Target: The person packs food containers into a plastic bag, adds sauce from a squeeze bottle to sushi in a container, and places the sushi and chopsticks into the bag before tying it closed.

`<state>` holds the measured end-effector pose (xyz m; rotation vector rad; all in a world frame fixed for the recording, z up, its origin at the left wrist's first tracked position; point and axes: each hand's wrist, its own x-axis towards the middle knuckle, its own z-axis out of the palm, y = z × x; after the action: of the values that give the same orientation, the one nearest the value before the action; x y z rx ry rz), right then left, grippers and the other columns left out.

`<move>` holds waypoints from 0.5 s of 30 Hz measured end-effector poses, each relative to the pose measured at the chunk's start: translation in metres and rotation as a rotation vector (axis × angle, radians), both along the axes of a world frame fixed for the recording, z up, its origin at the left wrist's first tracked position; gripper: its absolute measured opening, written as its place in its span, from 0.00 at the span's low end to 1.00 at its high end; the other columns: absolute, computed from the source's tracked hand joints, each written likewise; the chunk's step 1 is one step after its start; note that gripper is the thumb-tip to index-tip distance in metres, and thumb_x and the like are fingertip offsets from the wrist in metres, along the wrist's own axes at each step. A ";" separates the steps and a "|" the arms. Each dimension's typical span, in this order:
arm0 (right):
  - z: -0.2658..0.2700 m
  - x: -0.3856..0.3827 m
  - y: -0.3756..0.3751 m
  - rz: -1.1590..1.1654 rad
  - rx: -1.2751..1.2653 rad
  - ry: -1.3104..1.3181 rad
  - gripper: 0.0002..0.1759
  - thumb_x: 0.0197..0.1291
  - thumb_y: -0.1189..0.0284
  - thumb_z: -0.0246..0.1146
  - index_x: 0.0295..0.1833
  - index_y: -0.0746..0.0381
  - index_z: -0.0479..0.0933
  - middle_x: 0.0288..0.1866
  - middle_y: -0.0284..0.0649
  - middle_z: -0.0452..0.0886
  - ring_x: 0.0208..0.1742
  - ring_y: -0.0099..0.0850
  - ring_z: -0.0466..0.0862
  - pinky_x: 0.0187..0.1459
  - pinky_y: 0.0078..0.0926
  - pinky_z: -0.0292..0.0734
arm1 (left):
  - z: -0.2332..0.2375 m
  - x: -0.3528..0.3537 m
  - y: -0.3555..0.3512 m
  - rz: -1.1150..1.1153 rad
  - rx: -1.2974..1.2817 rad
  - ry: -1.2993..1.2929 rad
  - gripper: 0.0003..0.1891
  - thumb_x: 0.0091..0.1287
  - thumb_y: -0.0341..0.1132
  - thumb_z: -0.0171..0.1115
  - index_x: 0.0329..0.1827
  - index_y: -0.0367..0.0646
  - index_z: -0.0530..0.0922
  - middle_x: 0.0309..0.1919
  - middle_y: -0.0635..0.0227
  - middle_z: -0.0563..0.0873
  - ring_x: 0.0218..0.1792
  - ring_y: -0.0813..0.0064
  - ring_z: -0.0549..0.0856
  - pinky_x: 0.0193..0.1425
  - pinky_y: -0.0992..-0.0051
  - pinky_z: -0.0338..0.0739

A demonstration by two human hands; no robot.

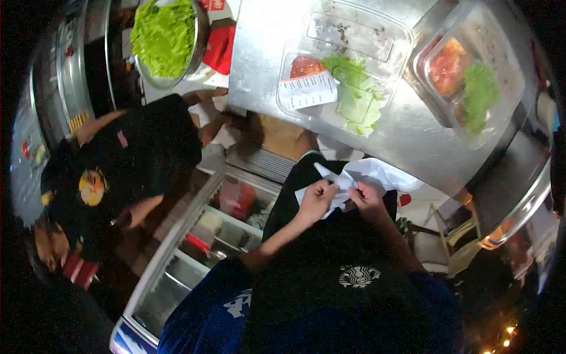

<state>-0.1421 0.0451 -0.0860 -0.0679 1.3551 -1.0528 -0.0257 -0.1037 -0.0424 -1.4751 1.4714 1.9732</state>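
A clear tub [386, 32] with greens [352, 74] and a paper slip [308, 91] sits on the shiny counter [259, 65]. Another clear tub [504, 68] is to its right; a bowl [202, 36] of lettuce [164, 38] is left. Near the counter's edge, the left hand [316, 203] and right hand [368, 199] pinch the white bag [386, 174], fingers bent.

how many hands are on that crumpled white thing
2: the person's left hand and right hand, side by side near the left end of the crumpled white thing. No other hand shows there.
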 end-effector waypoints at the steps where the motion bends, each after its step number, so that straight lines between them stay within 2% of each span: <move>1: -0.003 0.004 -0.009 -0.034 0.070 0.058 0.11 0.70 0.69 0.58 0.37 0.65 0.75 0.31 0.33 0.78 0.34 0.20 0.75 0.39 0.23 0.73 | -0.027 0.023 -0.003 -0.023 -0.170 0.021 0.14 0.70 0.34 0.63 0.27 0.39 0.74 0.20 0.73 0.74 0.24 0.83 0.71 0.28 0.74 0.67; 2: -0.003 0.009 -0.014 -0.069 0.146 0.109 0.10 0.70 0.69 0.58 0.38 0.65 0.75 0.32 0.33 0.78 0.34 0.20 0.75 0.40 0.22 0.73 | -0.040 0.034 -0.013 -0.046 -0.335 0.041 0.13 0.70 0.35 0.62 0.28 0.38 0.75 0.18 0.69 0.75 0.22 0.79 0.73 0.28 0.72 0.69; 3: -0.007 0.020 -0.016 -0.107 0.225 0.158 0.10 0.70 0.69 0.58 0.38 0.65 0.75 0.32 0.32 0.77 0.35 0.19 0.74 0.41 0.22 0.72 | -0.053 0.046 -0.027 -0.147 -0.387 -0.048 0.13 0.70 0.35 0.62 0.28 0.37 0.75 0.19 0.63 0.75 0.22 0.74 0.74 0.29 0.70 0.70; 4: -0.028 0.047 -0.013 -0.337 0.217 0.213 0.07 0.69 0.69 0.57 0.44 0.62 0.75 0.33 0.31 0.78 0.36 0.20 0.76 0.44 0.22 0.74 | -0.058 0.050 -0.049 -0.246 -0.444 -0.139 0.13 0.70 0.36 0.62 0.29 0.36 0.75 0.19 0.57 0.76 0.21 0.69 0.75 0.29 0.68 0.71; 5: -0.032 0.059 -0.021 -0.649 0.171 -0.018 0.11 0.70 0.65 0.57 0.48 0.62 0.75 0.39 0.33 0.79 0.40 0.23 0.78 0.46 0.25 0.76 | -0.061 0.059 -0.067 -0.345 -0.503 -0.238 0.14 0.69 0.36 0.62 0.29 0.36 0.75 0.19 0.52 0.77 0.21 0.64 0.77 0.30 0.65 0.72; 6: -0.035 0.070 -0.030 -0.976 0.124 -0.231 0.15 0.71 0.61 0.57 0.53 0.62 0.74 0.45 0.35 0.80 0.43 0.27 0.80 0.47 0.27 0.78 | -0.094 0.093 -0.078 -0.343 -0.657 -0.147 0.15 0.70 0.37 0.61 0.31 0.34 0.76 0.23 0.42 0.78 0.22 0.54 0.78 0.29 0.62 0.72; 7: -0.035 0.074 -0.045 -1.397 0.064 -0.648 0.22 0.72 0.57 0.57 0.59 0.64 0.75 0.54 0.39 0.81 0.48 0.30 0.82 0.47 0.30 0.80 | -0.115 0.123 -0.100 -0.442 -0.605 -0.275 0.16 0.71 0.38 0.61 0.31 0.33 0.76 0.21 0.46 0.78 0.21 0.59 0.77 0.28 0.63 0.72; 9: -0.084 0.115 -0.027 -1.299 -0.193 -0.868 0.29 0.71 0.50 0.55 0.66 0.62 0.71 0.58 0.36 0.81 0.54 0.32 0.81 0.55 0.33 0.79 | -0.124 0.138 -0.139 -0.243 -0.662 -0.238 0.19 0.72 0.43 0.62 0.32 0.32 0.78 0.20 0.57 0.80 0.24 0.79 0.72 0.30 0.70 0.72; 11: -0.074 0.133 -0.057 -1.243 0.071 -0.699 0.22 0.73 0.54 0.55 0.61 0.59 0.74 0.55 0.35 0.82 0.55 0.29 0.80 0.60 0.32 0.73 | -0.130 0.146 -0.165 -0.155 -0.719 -0.172 0.19 0.72 0.42 0.63 0.31 0.32 0.77 0.18 0.61 0.78 0.24 0.81 0.70 0.27 0.74 0.69; 13: -0.098 0.168 -0.050 -1.175 0.168 -0.443 0.20 0.72 0.54 0.56 0.55 0.59 0.76 0.50 0.35 0.83 0.51 0.28 0.81 0.57 0.31 0.74 | -0.134 0.148 -0.178 -0.495 -0.871 -0.081 0.17 0.69 0.42 0.63 0.43 0.33 0.76 0.32 0.55 0.80 0.36 0.68 0.75 0.40 0.64 0.70; 15: -0.080 0.155 -0.058 -1.164 0.224 -0.392 0.19 0.72 0.54 0.56 0.52 0.59 0.76 0.46 0.35 0.83 0.47 0.26 0.80 0.54 0.28 0.74 | -0.130 0.146 -0.186 -0.834 -1.013 0.005 0.21 0.66 0.41 0.64 0.55 0.34 0.74 0.45 0.50 0.82 0.47 0.56 0.80 0.54 0.54 0.70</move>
<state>0.0134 -0.0128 -0.1662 1.1563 1.0927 -1.7166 0.1207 -0.2899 -0.1721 -0.7806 2.6757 0.7239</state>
